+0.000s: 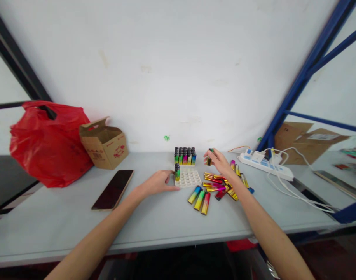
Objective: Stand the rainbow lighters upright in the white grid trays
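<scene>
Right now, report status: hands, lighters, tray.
Left hand flat against white tray. Right hand pinching one lighter above tray. Back row standing in tray; loose lighters heaped at right. Nothing blocking tray.

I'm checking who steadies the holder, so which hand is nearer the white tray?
Left. The left hand rests at the white tray's left edge, while the right hand is raised to the tray's right, pinching a lighter.

Red bag (pixel 46 146), cardboard box (pixel 104 144), probably a phone (pixel 113 189), power strip (pixel 265 165).
</scene>
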